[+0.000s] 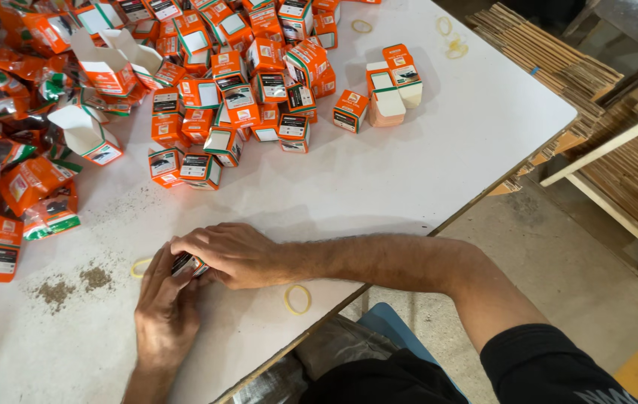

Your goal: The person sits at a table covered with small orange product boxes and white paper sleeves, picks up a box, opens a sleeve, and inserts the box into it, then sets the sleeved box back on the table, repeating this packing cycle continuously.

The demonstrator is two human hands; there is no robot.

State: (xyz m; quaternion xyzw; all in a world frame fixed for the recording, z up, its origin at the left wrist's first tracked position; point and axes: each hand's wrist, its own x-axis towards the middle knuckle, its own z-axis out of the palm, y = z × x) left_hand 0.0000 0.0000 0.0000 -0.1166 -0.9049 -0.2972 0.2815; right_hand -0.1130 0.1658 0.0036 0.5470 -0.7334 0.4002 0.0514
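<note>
Both the left hand [165, 303] and right hand [233, 254] clasp one small orange cardboard box [186, 264], seemingly closing it; a heap of orange boxes [236, 97] waits beyond.

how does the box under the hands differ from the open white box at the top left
The box under the hands is shut and almost hidden by the left hand and right hand; the open box lies untouched with flaps up, showing its white inside. Both share orange printed sides.
</note>
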